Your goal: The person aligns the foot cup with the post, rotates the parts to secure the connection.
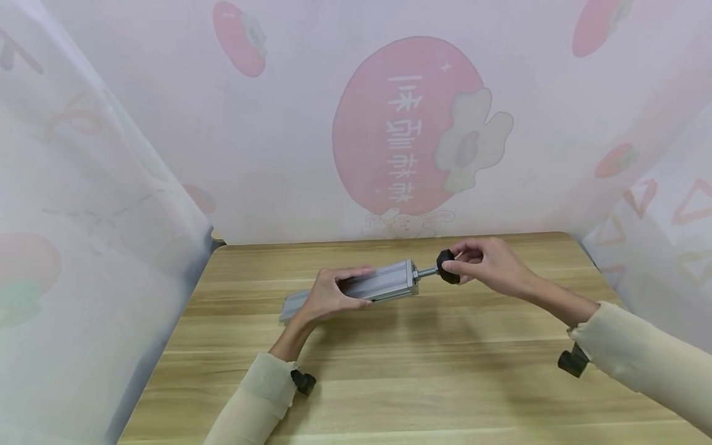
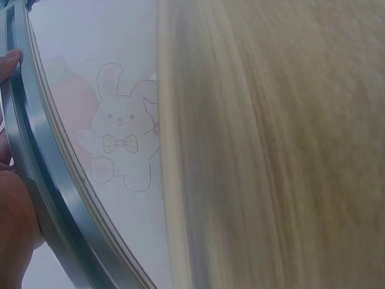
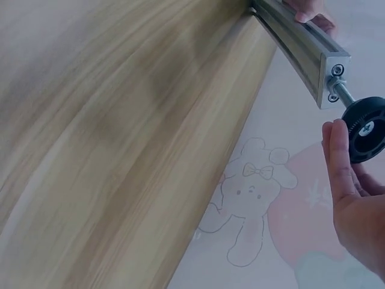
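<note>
A silvery aluminium profile bar (image 1: 386,281) lies slantwise across the head view, its right end raised above the wooden table. My left hand (image 1: 324,296) grips it around the middle, thumb on the near side and fingers on the far side. From the bar's right end plate (image 3: 337,66) sticks out a threaded rod (image 1: 427,272), with a nut by the plate. A round black levelling foot (image 3: 368,123), hollow underneath with a screw head in its centre, sits on the rod's outer end. My right hand (image 1: 497,266) pinches this foot by its rim between thumb and fingers.
Beneath the bar is the wood-grain table (image 1: 423,383), its far edge close behind the work. Pale printed curtains (image 1: 289,154) hang behind and at both sides. Small black cameras (image 1: 573,361) are strapped at both sleeves.
</note>
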A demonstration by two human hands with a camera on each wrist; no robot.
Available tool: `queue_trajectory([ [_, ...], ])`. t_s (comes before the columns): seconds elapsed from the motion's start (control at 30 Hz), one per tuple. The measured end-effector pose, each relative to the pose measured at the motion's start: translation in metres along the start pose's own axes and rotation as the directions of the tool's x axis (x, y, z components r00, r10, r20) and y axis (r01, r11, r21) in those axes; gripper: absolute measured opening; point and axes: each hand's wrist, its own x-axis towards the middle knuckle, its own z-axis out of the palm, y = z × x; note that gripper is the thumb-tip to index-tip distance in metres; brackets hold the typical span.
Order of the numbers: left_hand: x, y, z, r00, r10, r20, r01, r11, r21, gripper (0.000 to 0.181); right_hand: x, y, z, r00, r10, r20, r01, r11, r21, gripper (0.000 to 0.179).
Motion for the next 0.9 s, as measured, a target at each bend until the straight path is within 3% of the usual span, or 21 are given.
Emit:
queue_trajectory([
  [0.43,0.0007,-0.002,0.0024,1.0,0.004,0.001,-0.004,1.0,-0.006,0.059,0.0009,-0.0037,-0.0003,0.99,0.131,0.045,-0.136,0.983,0.12,0.05],
  [0.9,0.0024,-0.0044,0.0026,1.0,0.0,0.006,-0.001,0.998,0.062,0.059,-0.0001,0.002,-0.0022,0.986,0.136,0.1,-0.148,0.981,0.126,0.05],
])
